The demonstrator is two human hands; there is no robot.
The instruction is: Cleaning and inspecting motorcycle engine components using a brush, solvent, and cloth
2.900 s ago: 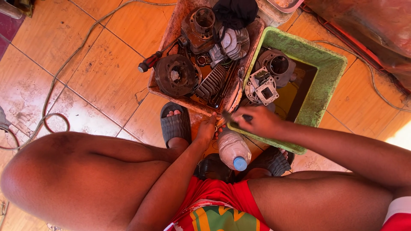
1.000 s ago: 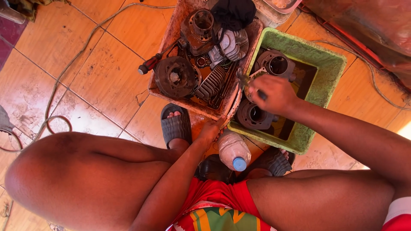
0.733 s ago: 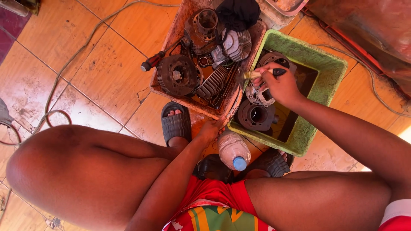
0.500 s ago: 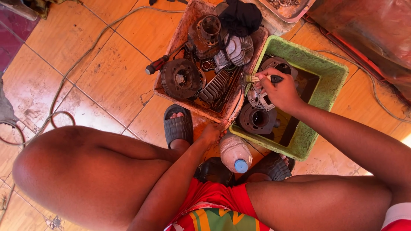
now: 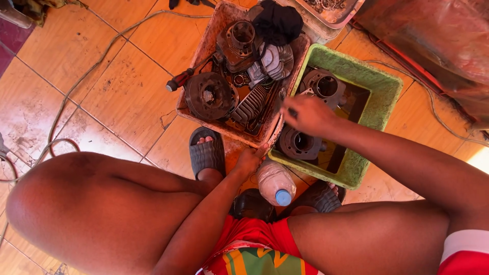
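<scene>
Down and to the left with the right hand (image 5: 308, 114) since 0.5 s ago: off the far end of the green tub (image 5: 379, 84) and over toward the tub's wall beside the rust-coloured tray (image 5: 224, 15). Fingers curled and motion-blurred, so cannot tell whether clenched on something small or released; no longer plainly lifting the pale grey engine piece seen at the fingertips 0.7 s ago. Left uncovered by that shift: 1 grey round-bored casting (image 5: 323, 85) at the far end of the tub, and 1 dark ring-shaped part (image 5: 300, 143) at the near end, just below the wrist, both lying inside the tub.

No change at the left hand (image 5: 249, 160): planted as before at the near corner of the tray, where tray and tub meet, fingertips on the rim; cannot tell whether pinching it or only resting there. Just beneath, a plastic bottle (image 5: 275, 183) with a blue cap, between the feet.

Judging by this, still sorting among the tub's parts rather than finished with them. Untouched in the tray: flywheel (image 5: 210, 95), finned cylinder (image 5: 252, 104), black cloth (image 5: 277, 23), red-handled screwdriver (image 5: 178, 81) over its left rim.
</scene>
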